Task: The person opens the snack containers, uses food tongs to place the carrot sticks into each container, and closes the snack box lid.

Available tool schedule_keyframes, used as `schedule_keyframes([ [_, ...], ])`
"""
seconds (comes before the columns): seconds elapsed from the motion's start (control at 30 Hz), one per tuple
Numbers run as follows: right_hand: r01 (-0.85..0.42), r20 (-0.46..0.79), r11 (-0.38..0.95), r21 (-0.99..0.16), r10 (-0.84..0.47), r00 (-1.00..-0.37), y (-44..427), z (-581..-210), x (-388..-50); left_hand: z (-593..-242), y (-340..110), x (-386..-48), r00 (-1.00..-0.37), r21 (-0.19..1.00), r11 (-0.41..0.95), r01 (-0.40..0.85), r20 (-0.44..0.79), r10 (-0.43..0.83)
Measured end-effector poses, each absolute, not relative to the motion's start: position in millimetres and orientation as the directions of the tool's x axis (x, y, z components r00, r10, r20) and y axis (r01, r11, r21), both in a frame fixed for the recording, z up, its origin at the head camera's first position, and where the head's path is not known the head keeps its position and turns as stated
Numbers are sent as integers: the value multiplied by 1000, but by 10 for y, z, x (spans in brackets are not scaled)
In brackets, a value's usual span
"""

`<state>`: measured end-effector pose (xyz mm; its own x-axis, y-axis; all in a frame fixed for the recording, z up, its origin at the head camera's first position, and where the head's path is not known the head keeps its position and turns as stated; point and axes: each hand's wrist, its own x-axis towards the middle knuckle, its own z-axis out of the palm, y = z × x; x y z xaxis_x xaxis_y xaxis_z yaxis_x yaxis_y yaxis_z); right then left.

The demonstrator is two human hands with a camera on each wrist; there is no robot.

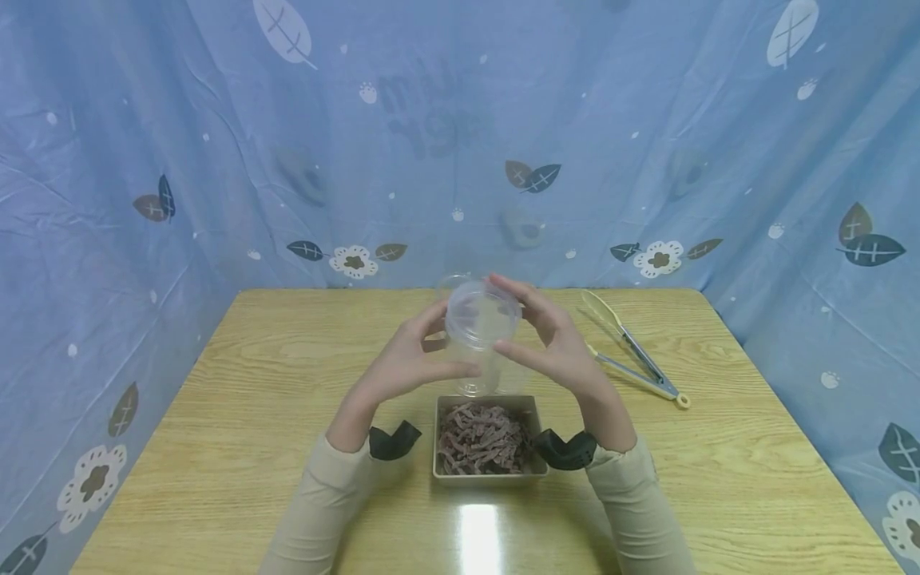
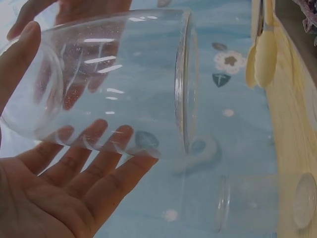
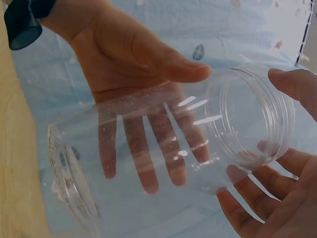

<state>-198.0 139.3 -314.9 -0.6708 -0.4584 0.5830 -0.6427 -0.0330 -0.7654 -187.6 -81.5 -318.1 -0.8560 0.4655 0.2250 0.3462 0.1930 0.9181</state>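
A clear see-through jar (image 1: 483,315) is held up over the table, its threaded mouth upward in the head view. My left hand (image 1: 406,359) grips one side, thumb and fingers spread around the wall. From the other side my right hand (image 1: 564,347) holds it, thumb near the neck and long fingers along the far wall. The right wrist view shows nothing but clear wall in the jar (image 3: 148,134). Just below the hands sits a beige rectangular box (image 1: 490,481) of brownish-purple strips (image 1: 481,438), which look like jerky. Neither hand touches the box.
A second clear container (image 2: 252,203) stands on the table in the left wrist view. Tongs (image 1: 640,355) with cream-coloured tips lie spread at the right back of the wooden table (image 1: 287,399). A blue patterned curtain (image 1: 460,216) hangs around the back and sides.
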Motion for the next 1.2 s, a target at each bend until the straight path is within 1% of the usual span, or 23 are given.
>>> schedule_keyframes([
  [0.1, -641, 575, -15, -768, -456, -679, 1415, -3164, -2009, -3207, -830, -1900, -858, 918, 187, 349, 233, 458],
  [0.23, -638, 548, 62, -768, -453, -704, 1451, -3204, -2062, -3380, -855, -2032, -865, 915, 186, 358, 250, 434],
  [0.37, -623, 520, 148, -768, -424, -741, 1483, -3251, -2124, -3475, -867, -2121, -876, 904, 214, 369, 262, 405],
  [0.5, -594, 498, 183, -784, -385, -777, 1504, -3313, -2205, -3545, -876, -2192, -887, 898, 236, 372, 269, 376],
  [0.7, -547, 460, 187, -816, -362, -810, 1525, -3446, -2354, -3675, -895, -2306, -903, 885, 288, 366, 264, 339],
  [0.93, -448, 369, 172, -877, -356, -859, 1580, -3615, -2515, -3857, -926, -2445, -900, 898, 256, 358, 259, 350],
  [1.2, -344, 282, 112, -932, -369, -886, 1691, -3849, -2707, -4040, -989, -2587, -926, 925, 249, 286, 201, 319],
])
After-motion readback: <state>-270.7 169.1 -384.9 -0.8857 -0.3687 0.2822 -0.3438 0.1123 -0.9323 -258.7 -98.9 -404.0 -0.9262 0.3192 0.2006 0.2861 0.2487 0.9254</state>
